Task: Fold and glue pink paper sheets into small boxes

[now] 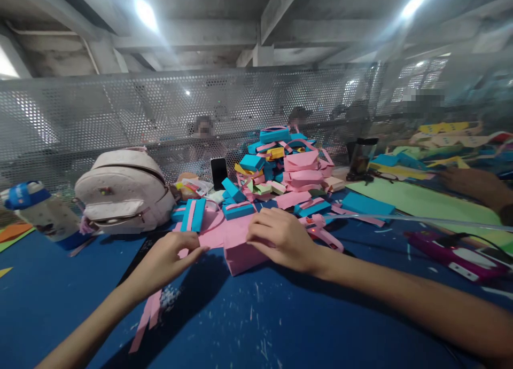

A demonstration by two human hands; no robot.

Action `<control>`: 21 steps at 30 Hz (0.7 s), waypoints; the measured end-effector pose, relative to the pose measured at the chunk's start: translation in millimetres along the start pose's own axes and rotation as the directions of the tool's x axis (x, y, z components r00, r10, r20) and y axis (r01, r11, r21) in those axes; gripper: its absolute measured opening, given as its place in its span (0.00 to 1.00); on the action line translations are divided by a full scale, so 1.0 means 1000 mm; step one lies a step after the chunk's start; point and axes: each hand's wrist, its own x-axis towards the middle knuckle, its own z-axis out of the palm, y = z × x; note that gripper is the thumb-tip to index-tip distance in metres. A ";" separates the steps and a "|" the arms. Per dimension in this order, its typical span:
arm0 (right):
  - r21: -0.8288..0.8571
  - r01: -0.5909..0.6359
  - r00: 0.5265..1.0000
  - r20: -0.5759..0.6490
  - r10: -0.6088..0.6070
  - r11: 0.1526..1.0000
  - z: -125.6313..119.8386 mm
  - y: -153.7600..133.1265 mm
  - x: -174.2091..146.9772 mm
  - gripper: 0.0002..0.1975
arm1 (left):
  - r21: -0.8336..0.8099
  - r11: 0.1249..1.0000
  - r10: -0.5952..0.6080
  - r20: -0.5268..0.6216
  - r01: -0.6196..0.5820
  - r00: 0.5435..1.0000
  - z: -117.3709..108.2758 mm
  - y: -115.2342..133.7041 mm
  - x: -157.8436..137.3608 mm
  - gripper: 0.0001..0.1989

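Observation:
My right hand [280, 238] is closed on the right side of a pink paper box [242, 251], thumb in front and fingers bent over the top edge. The box rests on the blue table with its flap spread out behind. To its left, my left hand [176, 254] hovers palm down, thumb stretched toward the box and apart from the bent fingers. Pink paper shows behind those fingers; no grip on it is visible. A pink glue gun [323, 233] lies just right of my right hand. Blue paper boxes with pink strips [194, 215] lie behind my hands.
A pile of pink and blue paper bags [302, 163] rises at the back. A white backpack [124, 190], a bottle [50, 214] and a phone [218, 172] stand leftward. Rightward are a purple power strip [457, 257], green sheets [417, 203] and another person's hand [468, 185]. Pink strips [147, 315] lie in front.

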 end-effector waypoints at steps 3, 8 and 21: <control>0.057 -0.034 0.999 -0.008 0.034 0.998 0.001 0.001 -0.001 0.04 | 0.041 0.999 -0.007 0.111 0.002 0.994 -0.016 -0.007 -0.004 0.15; 0.132 -0.108 0.994 0.003 0.109 0.985 0.005 0.002 -0.001 0.03 | -0.010 0.999 0.038 0.211 -0.037 0.977 -0.027 -0.018 -0.009 0.10; 0.287 -0.156 0.985 -0.025 0.170 0.945 0.006 0.000 0.000 0.03 | 0.018 1.000 -0.012 -0.002 0.012 1.000 -0.032 -0.026 -0.008 0.12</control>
